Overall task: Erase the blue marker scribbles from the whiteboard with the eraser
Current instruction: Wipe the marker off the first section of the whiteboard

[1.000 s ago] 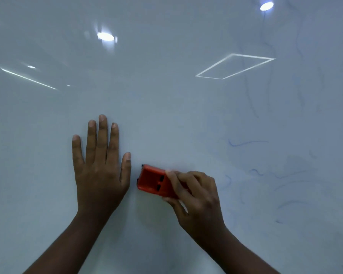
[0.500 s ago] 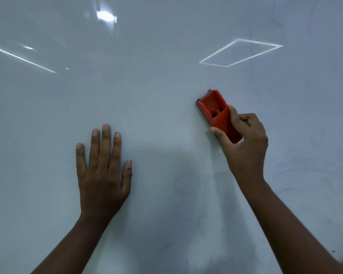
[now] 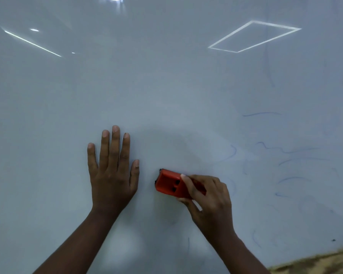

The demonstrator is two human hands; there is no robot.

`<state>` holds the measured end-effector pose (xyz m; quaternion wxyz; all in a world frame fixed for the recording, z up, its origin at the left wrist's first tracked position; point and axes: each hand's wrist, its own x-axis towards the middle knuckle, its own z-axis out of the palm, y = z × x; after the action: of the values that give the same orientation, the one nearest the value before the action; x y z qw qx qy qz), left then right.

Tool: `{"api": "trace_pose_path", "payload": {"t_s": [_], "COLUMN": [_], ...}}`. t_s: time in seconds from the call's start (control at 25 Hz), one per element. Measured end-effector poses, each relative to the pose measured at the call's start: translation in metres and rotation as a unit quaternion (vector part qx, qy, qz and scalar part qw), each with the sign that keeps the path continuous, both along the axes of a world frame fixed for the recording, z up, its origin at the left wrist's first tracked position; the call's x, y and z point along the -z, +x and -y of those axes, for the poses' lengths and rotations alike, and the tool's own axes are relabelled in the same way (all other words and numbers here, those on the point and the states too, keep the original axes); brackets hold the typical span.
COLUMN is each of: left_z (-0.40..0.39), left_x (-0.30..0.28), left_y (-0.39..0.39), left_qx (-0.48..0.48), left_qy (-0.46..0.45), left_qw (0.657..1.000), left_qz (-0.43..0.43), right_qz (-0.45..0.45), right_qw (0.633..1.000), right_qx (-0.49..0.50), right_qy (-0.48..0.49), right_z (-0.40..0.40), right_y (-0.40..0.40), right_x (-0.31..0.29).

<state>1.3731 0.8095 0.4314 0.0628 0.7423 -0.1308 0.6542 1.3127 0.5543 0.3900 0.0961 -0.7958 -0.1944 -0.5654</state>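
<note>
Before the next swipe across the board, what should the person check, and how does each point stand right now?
1. Grip on the orange eraser: right hand pinches it between fingers and thumb: ok.
2. Eraser against the whiteboard: looks pressed on, contact face hidden: cannot tell.
3. Left hand flat on the board, apart from the eraser: ok.
4. Blue scribbles gone: faint lines remain to the right: not ok.
5. Way to those lines free: nothing between: ok.
</note>
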Motion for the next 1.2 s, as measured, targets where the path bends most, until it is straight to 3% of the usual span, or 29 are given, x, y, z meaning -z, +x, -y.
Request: {"api": "trace_pose_path", "payload": {"t_s": [0.12, 0.2, 0.28, 0.36, 0.48, 0.6, 0.8, 0.96, 1.08, 1.12, 1.2], "left_z": [0.0, 0.0, 0.0, 0.001, 0.004, 0.006, 0.007, 0.005, 0.005, 0.005, 0.005], "left_x": [0.012, 0.02, 0.029, 0.036, 0.044, 0.051, 0.06, 0.065, 0.072, 0.075, 0.082], "left_y": [-0.001, 0.0, 0.001, 0.0, 0.0, 0.0, 0.0, 0.0, 0.0, 0.0, -0.001], "left_qx": [-0.002, -0.004, -0.002, 0.001, 0.007, 0.006, -0.001, -0.001, 0.008, 0.007, 0.003], "left_qy": [0.01, 0.013, 0.013, 0.01, 0.004, -0.001, -0.003, 0.004, 0.002, 0.003, 0.002], "left_qw": [1.0, 1.0, 1.0, 1.0, 1.0, 1.0, 0.999, 0.999, 0.999, 0.999, 0.999], "left_qz": [-0.005, -0.009, -0.011, -0.012, -0.016, -0.022, -0.032, -0.039, -0.037, -0.037, -0.042], "right_qz": [-0.003, 0.002, 0.017, 0.034, 0.045, 0.051, -0.03, -0.066, -0.069, -0.066, -0.074], "right_qw": [0.998, 0.987, 0.951, 0.893, 0.829, 0.837, 0.971, 0.987, 0.969, 0.947, 0.855], "right_qx": [-0.002, 0.004, -0.015, -0.049, -0.063, -0.058, -0.015, 0.0, -0.005, -0.006, -0.023], "right_qy": [0.059, 0.163, 0.309, 0.447, 0.554, 0.541, 0.237, 0.146, 0.235, 0.315, 0.512], "right_z": [0.01, 0.025, 0.045, 0.057, 0.047, 0.014, -0.064, -0.071, -0.046, -0.035, -0.007], "right_y": [0.0, 0.003, 0.006, 0.009, 0.013, 0.014, -0.001, -0.01, -0.009, -0.009, -0.011], "right_x": [-0.031, -0.048, -0.049, -0.035, -0.009, 0.0, 0.078, 0.119, 0.101, 0.092, 0.086]}}
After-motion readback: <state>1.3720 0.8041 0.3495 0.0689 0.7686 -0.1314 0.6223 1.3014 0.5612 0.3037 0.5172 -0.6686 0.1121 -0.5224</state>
